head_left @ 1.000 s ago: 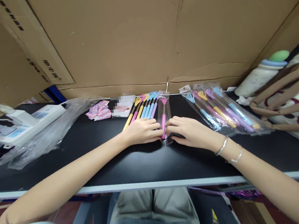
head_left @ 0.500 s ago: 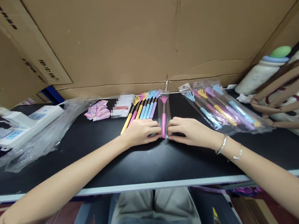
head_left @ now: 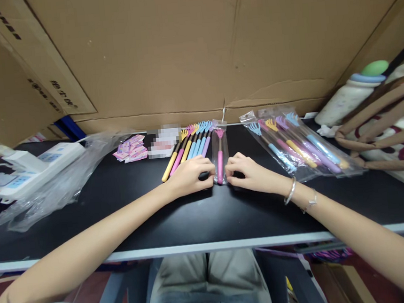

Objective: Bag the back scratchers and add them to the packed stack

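A pink-handled back scratcher in a clear plastic sleeve (head_left: pixel 220 155) lies lengthwise on the black table (head_left: pixel 193 218), claw end pointing away from me. My left hand (head_left: pixel 190 176) pinches the sleeve's near end from the left. My right hand (head_left: pixel 249 174) pinches it from the right. Fingers of both hands are curled against the bag's bottom edge. Just left of it lies a row of several unbagged scratchers (head_left: pixel 191 147) with yellow, pink and blue handles, partly under my left hand.
A pile of bagged scratchers (head_left: pixel 293 146) lies to the right, beside a tote bag (head_left: pixel 391 130) and a bottle (head_left: pixel 349 98). Pink labels (head_left: pixel 133 149), loose plastic film (head_left: pixel 56 188) and a power strip (head_left: pixel 30 169) are on the left. Cardboard walls (head_left: pixel 179 49) stand behind.
Both hands have drawn slightly toward the sleeve's near end and curled tighter, fingers now pinching its bottom edge. The view shifted a little; the other things stay put.
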The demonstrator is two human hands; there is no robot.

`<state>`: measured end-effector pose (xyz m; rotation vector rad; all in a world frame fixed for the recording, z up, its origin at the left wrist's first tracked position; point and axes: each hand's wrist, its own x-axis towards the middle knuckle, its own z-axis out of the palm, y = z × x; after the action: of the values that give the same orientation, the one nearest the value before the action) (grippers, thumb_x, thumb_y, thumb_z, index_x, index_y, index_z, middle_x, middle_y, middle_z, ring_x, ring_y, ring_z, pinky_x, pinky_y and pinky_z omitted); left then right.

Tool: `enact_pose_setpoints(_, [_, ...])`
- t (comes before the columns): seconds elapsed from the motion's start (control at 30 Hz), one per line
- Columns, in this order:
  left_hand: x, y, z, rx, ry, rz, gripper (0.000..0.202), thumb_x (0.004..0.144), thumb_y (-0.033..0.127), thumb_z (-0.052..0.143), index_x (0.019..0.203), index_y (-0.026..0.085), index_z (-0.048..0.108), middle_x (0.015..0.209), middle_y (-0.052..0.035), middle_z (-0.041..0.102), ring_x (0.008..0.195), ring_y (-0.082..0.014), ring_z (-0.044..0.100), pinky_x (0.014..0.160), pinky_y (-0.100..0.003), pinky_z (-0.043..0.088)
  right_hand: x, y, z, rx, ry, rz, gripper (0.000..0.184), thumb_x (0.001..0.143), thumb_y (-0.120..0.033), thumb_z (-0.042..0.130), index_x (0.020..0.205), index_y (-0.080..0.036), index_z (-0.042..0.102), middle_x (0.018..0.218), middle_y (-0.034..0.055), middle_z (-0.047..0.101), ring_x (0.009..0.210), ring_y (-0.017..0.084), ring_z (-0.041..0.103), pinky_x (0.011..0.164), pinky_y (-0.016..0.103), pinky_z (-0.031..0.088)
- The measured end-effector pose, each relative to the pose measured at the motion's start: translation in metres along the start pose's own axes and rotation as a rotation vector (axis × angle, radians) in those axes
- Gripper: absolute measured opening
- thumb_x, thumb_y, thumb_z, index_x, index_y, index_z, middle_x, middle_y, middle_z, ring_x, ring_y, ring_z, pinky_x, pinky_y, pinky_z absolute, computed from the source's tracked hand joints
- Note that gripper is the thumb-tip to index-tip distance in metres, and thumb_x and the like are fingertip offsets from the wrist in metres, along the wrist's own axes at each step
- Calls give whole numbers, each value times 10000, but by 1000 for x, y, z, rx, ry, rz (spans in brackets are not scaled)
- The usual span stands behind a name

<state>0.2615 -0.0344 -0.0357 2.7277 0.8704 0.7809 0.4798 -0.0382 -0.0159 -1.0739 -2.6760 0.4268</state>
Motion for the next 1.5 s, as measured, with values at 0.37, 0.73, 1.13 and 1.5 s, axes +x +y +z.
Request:
enact_pose_setpoints(0.37, [0,4,1,41,35,-70,222,869,347,553,727,185,604,754,5,627,779,-141,535,699,-245,381,1,3,-2,-4,-6,-50,192,897,-282,490,781,-185,608,805,38,615,773,178,432,696,297,333])
enact_pose_setpoints(0.73, [1,2,3,-8,55,-132,189,850,282,570,693,177,574,701,24,593,727,-128,500,665,-233,344,5,5,4,14,40,-11,225,903,-309,487,748,-191,598,725,19,615,728,163,447,665,274,315])
enact_pose_setpoints(1.13, [2,3,8,-53,79,-197,134,798,248,579,713,179,501,755,16,582,738,-139,493,661,-245,359,10,3,17,-23,136,89,206,810,-237,540,625,-189,464,605,-21,492,620,127,416,580,245,266])
enact_pose_setpoints(1.5, [-1,3,5,-4,61,-138,13,813,187,562,812,199,567,834,18,642,803,-147,541,715,-241,398,7,3,15,7,151,105,184,823,-304,582,692,-193,516,646,-14,507,625,126,458,566,230,282])
